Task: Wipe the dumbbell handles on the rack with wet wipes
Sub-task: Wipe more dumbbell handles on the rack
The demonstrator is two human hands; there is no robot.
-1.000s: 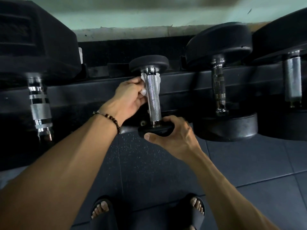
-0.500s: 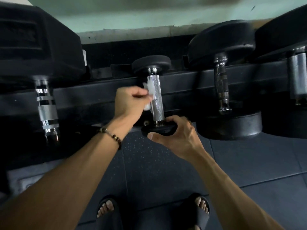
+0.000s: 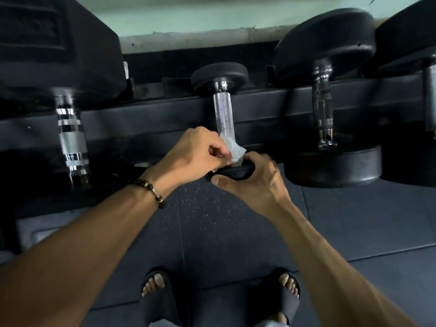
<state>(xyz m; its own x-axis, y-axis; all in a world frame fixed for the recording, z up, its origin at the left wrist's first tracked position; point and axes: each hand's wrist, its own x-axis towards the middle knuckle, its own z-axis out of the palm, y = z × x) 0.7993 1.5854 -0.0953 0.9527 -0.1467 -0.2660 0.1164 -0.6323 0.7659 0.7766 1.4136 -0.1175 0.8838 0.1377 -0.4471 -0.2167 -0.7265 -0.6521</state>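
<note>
Chrome, knurled handle (image 3: 223,114) of the small dumbbell (image 3: 220,77) sits mid-frame on the black rack (image 3: 266,102), running from the far round head toward the person. The near head (image 3: 237,171) is mostly hidden by the hands.

Left hand (image 3: 195,154) is at the near end of the handle, fingers curled in, pinching a crumpled white wet wipe (image 3: 232,149). The wipe touches the lower end of the handle, just above the near head. A beaded bracelet (image 3: 151,188) is on the left wrist.

Right hand (image 3: 254,182) grips the near head from the right side and below, thumb along its front edge, fingers curled over the top. The two hands are just beside each other, w/ the wipe between them.

Other dumbbells on the rack: a big one at left w/ a banded chrome handle (image 3: 72,135), and a larger round-headed one (image 3: 324,46) to the right of the small one, its handle (image 3: 323,107) upright in view. Another (image 3: 408,31) is partly cut off at far right.

Below is dark speckled rubber floor (image 3: 354,220). Two feet in black slides (image 3: 280,296) show at the bottom edge.
</note>
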